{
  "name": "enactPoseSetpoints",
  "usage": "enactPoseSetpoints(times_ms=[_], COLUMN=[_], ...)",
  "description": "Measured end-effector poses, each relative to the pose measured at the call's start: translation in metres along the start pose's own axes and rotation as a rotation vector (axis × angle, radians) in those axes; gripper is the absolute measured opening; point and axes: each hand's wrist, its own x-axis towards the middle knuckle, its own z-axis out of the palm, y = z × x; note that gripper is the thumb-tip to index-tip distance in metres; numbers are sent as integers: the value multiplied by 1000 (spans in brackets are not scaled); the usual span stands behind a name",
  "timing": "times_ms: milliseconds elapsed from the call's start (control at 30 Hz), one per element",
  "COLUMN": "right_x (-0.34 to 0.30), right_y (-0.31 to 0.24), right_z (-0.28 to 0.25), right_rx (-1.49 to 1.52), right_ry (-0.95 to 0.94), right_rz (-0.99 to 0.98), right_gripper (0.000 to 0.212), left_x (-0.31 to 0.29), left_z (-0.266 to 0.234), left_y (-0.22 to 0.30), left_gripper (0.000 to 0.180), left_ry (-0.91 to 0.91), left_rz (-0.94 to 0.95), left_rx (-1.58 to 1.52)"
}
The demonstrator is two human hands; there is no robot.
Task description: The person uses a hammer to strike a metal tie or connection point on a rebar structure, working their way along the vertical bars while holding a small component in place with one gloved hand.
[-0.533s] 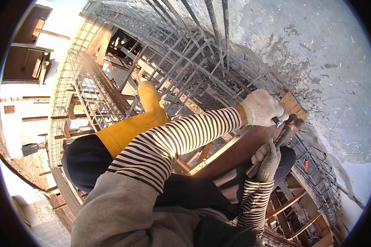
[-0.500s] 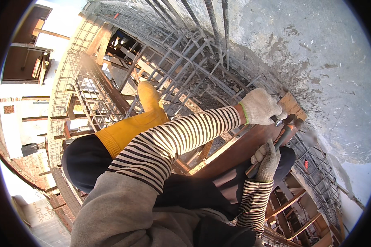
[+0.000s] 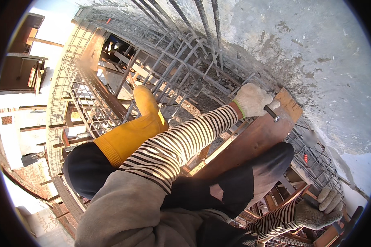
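My left hand (image 3: 251, 100), in a pale knit glove, is closed around a short dark metal rod (image 3: 271, 112) with a shiny round end, like a chisel. Its other end is hidden in the fist. The fist is above the far end of a brown wooden board (image 3: 251, 142), close to the concrete wall. At the lower right my right hand (image 3: 319, 212), also gloved, is closed on a hammer. The dark hammer (image 3: 351, 225) is partly seen beyond the fingers, at the picture's rim, well apart from the rod.
A rough grey concrete wall (image 3: 317, 53) rises on the right. Steel rebar (image 3: 181, 61) forms cages along its foot, with upright bars at the top. My yellow boot (image 3: 146, 107) is among bars and timbers. Gaps drop to a lower level; a wire mesh strip (image 3: 57, 107) curves along the left.
My right hand has swung the hammer away from the rod, down and out to the lower right. My left hand stays near the board's end, the rod now plainly seen.
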Motion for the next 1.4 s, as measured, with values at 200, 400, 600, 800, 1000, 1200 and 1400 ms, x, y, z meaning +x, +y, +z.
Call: enactPoseSetpoints(times_ms=[200,400,600,800,1000,1200,1400], right_x=[-117,-97,-23,-141,-45,-65,-133], right_y=[64,44,10,88,30,56,77], right_z=[-35,-31,-3,-22,-20,-25,-4], right_rx=[59,249,5,21,192,331,-303], right_ry=[2,-56,-5,60,-2,5,-17], right_rz=[948,1082,218,1437,762,466,1370], right_gripper=[24,26,41,15,27,27,28], left_x=[1,-3,-2,-2,-3,2,-4], left_z=[0,8,14,6,1,5,-9], left_y=[3,-21,-15,-15,-29,-19,-32], left_gripper=[41,21,45,49,26,50,44], left_ry=[-16,61,175,98,138,123,177], left_rz=[3,31,38,-21,-1,-37,-96], left_rx=[75,58,55,62,129,38,49])
